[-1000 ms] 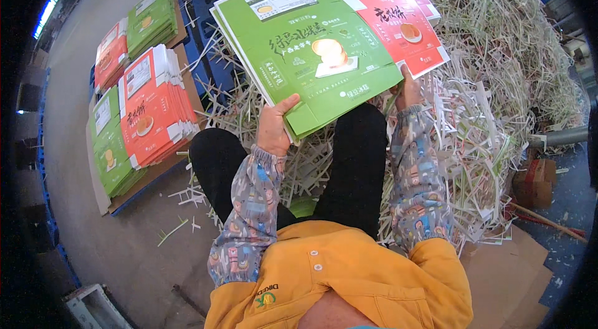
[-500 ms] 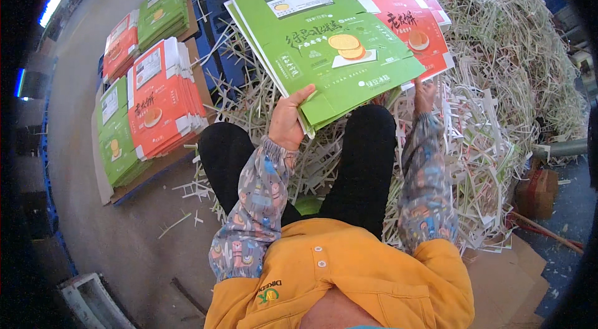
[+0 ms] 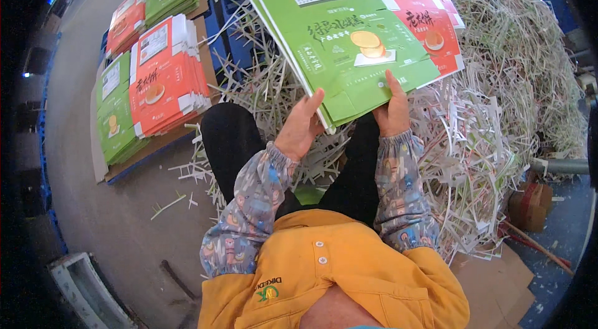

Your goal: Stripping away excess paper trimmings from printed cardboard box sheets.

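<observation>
A thick stack of flat printed carton blanks [image 3: 349,18], green panels on the left and red on the right, tilts up in front of my knees. My left hand [image 3: 300,126] is closed on its near left corner, thumb on top. The near edge of the green part lies in my right hand [image 3: 393,108], with the thumb on the printed face and the fingers hidden beneath. Some sheet edges fan out along the left side.
More green and red carton blanks [image 3: 165,80] are piled on cardboard over a blue pallet at the left. A big heap of shredded paper trimmings [image 3: 498,30] rises at the right and spreads round my legs. A pipe [image 3: 560,166] and a brown carton [image 3: 529,206] are at lower right.
My right hand has moved left from beside the red part to the near edge of the green part and taken hold there. The stack has shifted slightly right.
</observation>
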